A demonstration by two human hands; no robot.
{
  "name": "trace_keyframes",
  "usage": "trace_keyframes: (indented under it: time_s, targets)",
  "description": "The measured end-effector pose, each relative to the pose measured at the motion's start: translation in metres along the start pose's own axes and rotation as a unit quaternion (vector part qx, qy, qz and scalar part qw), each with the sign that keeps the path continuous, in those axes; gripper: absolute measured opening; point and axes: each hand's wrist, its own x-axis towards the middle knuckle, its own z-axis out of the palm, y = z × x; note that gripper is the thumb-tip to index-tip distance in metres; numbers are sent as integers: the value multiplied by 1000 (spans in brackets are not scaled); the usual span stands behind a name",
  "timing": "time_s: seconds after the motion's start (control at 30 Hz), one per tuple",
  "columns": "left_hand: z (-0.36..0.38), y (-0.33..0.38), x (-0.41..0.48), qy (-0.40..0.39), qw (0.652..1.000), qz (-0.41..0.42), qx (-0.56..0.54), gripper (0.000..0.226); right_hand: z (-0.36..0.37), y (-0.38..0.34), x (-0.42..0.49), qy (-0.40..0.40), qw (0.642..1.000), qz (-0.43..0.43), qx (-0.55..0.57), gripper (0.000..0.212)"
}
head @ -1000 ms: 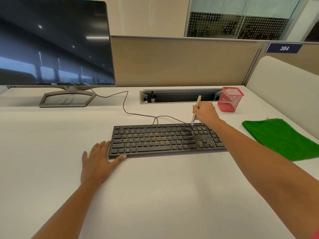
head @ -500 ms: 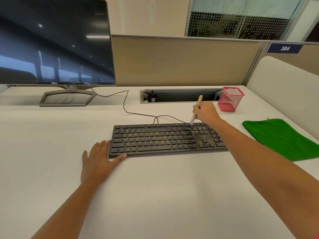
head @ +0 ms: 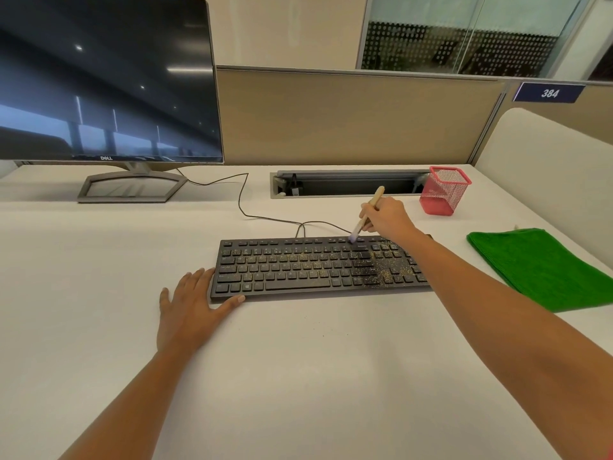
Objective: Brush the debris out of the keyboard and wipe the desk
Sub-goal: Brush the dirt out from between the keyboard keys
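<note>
The word "DELL" stands in small white letters on the thin bottom edge of the big dark monitor (head: 106, 78), right in the middle above its stand. The number "384" stands in white on a small blue sign (head: 549, 93) (it is tilted a little), and that sign sits high up on the tan partition wall (head: 348, 117) at the back right. The black keyboard (head: 298, 267) has tiny pale marks on its keys, but they are too small and blurry to read.
</note>
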Motion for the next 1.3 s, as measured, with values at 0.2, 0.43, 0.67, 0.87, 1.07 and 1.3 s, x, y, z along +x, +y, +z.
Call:
trace_keyframes:
  time_s: [0.2, 0.43, 0.67, 0.87, 1.07, 1.3]
  targets:
    - [0, 0, 0, -2, 1000, -2, 4, 107, 5, -11, -6, 45, 985, -30, -163, 37]
    - [-1, 1, -1, -8, 1000, -6, -1, 107, 44, -47, -17, 3, 997, -62, 55, 32]
    - [-2, 3, -1, -18, 1000, -9, 7, 109, 99, -94, -38, -89, 983, -87, 138, 25]
    - [-3, 3, -1, -17, 1000, -10, 7, 109, 132, -122, -47, -121, 976, -120, 133, 25]
    - [-1, 2, 0, -16, 1000, -9, 7, 109, 146, -131, -42, -129, 977, -129, 106, 30]
    - [0, 1, 1, -8, 1000, -7, 6, 107, 151, -147, -38, -182, 972, -148, 4, 30]
